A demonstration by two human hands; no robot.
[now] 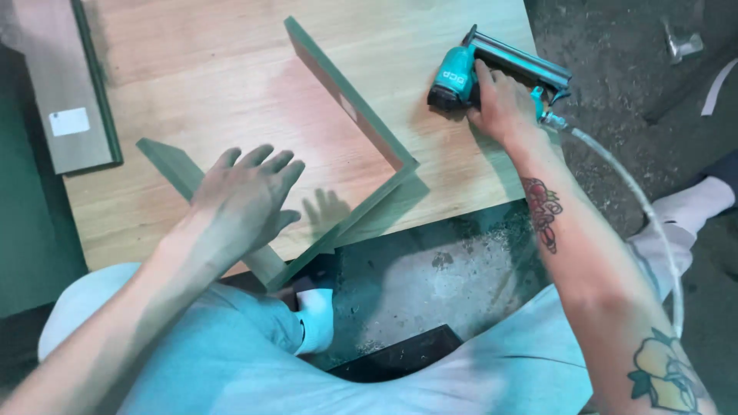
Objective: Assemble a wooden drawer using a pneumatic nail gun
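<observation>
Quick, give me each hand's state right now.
Left hand: open, fingers spread over the wooden frame, holding nothing.
Right hand: closed around the teal nail gun.

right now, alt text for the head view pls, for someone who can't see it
Seen from above, a person's right hand grips a teal nail gun lying on a wooden board, its clear hose trailing right. The left hand hovers, spread open, over a three-sided frame of thin panels standing on the board.

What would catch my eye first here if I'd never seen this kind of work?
Probably the teal nail gun lying on the wooden board at upper right, gripped by the right hand, its clear hose trailing away. Next, the left hand, fingers spread, above an open frame of thin panels standing on edge.
</observation>
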